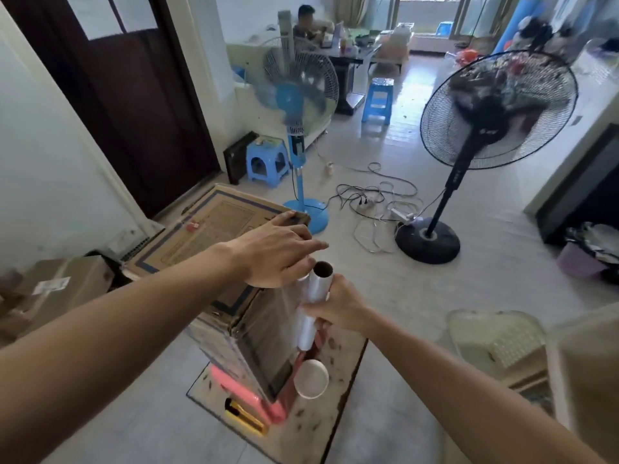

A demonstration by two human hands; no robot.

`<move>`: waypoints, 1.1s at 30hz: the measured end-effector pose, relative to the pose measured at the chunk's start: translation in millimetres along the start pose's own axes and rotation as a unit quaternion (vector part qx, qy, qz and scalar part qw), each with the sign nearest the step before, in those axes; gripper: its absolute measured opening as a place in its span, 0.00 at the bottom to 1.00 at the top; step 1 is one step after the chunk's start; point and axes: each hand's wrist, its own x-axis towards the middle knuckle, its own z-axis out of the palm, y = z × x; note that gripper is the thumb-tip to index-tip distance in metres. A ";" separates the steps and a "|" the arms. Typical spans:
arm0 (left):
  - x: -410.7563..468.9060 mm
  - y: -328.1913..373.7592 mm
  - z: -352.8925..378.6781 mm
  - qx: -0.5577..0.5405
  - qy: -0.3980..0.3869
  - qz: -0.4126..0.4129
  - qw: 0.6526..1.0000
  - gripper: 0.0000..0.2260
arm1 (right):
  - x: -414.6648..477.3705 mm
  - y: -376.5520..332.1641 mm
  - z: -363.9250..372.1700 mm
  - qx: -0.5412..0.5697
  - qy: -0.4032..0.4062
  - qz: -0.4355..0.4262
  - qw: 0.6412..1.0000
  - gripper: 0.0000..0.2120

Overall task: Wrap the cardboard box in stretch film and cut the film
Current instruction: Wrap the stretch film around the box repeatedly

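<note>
The left hand (278, 254) lay flat, fingers spread, on the top corner of the upright cardboard box (214, 249) standing on the floor, while the right hand (338, 308), fingers clamped, held the stretch film roll (313, 303) upright against the box's near side.

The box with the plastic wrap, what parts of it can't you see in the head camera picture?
- Cardboard box: its far and left sides face away; the left hand covers its near top corner.
- Its bottom: hidden by the pink thing beneath it.
- Film roll: its middle is hidden by the right hand.
- Printing on the box top: too blurred to read.
- Yellow cutter: blade too small to tell.
</note>
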 end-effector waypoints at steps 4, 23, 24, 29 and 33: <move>1.9 0.1 -1.4 -0.002 -0.013 -0.011 1.000 0.29 | 3.5 -14.3 -7.7 -0.016 0.000 -0.033 0.999 0.19; -49.5 18.8 8.2 -0.051 0.089 -0.048 0.994 0.18 | 41.8 -28.0 -29.0 -0.150 -0.009 -0.185 0.971 0.20; -52.3 23.8 7.6 -0.055 0.092 -0.067 0.992 0.17 | 45.1 -27.7 -30.7 -0.157 -0.022 -0.196 0.968 0.21; -56.4 56.4 8.0 -0.053 0.114 -0.202 0.971 0.15 | 60.9 -26.5 -40.7 -0.227 -0.068 -0.213 0.948 0.17; -55.9 86.2 19.8 -0.053 0.145 -0.285 0.946 0.16 | 67.6 -22.3 -43.9 -0.255 -0.073 -0.231 0.936 0.20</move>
